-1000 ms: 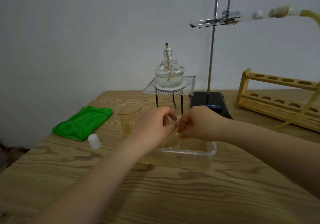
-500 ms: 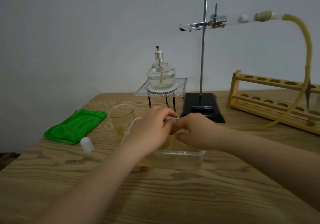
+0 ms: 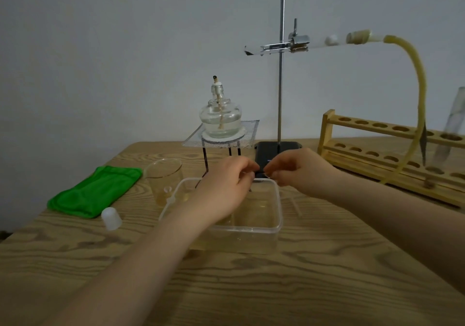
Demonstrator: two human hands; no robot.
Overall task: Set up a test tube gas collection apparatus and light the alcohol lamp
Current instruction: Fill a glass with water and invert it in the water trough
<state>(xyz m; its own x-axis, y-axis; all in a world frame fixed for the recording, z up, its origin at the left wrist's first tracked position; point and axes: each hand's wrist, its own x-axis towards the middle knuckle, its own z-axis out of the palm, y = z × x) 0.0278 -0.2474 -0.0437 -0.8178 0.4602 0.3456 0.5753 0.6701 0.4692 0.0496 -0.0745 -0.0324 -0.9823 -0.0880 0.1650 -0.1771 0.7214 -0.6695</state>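
So, quick rundown:
Left hand: fingers pinched together, can't tell on what
Right hand: same, pinched
Both: over clear plastic tub
Glass alcohol lamp: unlit, on mesh tripod
Clamped test tube: up on stand

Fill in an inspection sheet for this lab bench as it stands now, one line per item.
Surface: wooden table, grain visible.
Job's things: alcohol lamp unlit, uncapped, on wire gauze; test tube clamped on the retort stand; yellow rubber tubing; clear plastic trough.
Clutter: green cloth, white lamp cap, glass beaker, wooden test tube rack.
Grip: left hand and right hand pinch something small over the trough; it cannot be told what.
Cables: nothing seen.
Surroundings: plain grey wall.
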